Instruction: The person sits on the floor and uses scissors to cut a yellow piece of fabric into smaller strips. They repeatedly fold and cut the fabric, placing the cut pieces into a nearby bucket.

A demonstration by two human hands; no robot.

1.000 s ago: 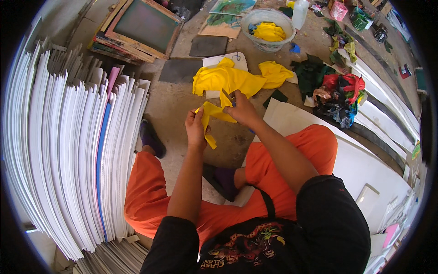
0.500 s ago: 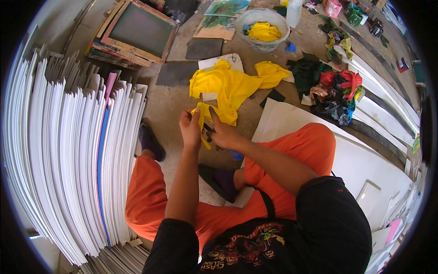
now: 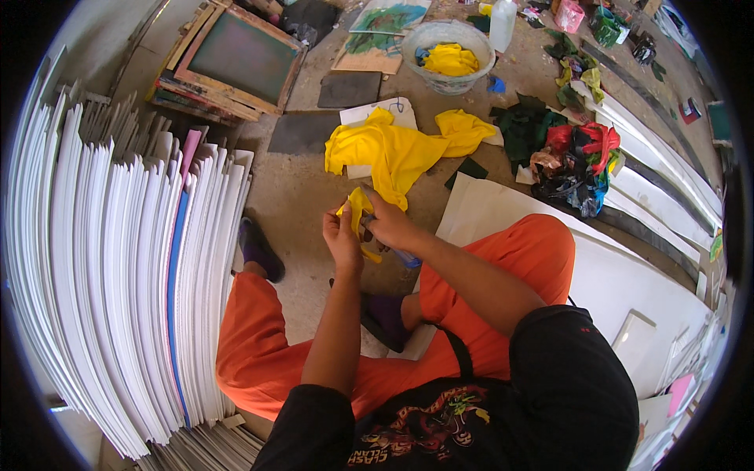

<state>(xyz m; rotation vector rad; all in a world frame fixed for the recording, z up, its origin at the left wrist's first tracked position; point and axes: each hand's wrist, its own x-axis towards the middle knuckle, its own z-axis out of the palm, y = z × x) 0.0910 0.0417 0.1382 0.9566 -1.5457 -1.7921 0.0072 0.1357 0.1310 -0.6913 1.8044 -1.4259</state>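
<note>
Plain yellow is shown by the small cloth piece (image 3: 358,206), the large cloth (image 3: 397,157) and the cloth bundle (image 3: 451,59) inside the basin (image 3: 463,84), which is coloured cloudy grey-white. The trousers (image 3: 510,267) are coloured solid orange. The T-shirt (image 3: 573,357) is coloured black and is marked with a graphic print (image 3: 457,410) in red, green and yellow. The stacked sheets (image 3: 86,259) are coloured white, interrupted by one blue sheet (image 3: 173,290) and one pink sheet (image 3: 190,149). Dark green is carried by the crumpled fabric (image 3: 525,129); red and black are carried by the plastic bags (image 3: 603,140). The painted panel (image 3: 381,43) is streaked with teal and green.
</note>
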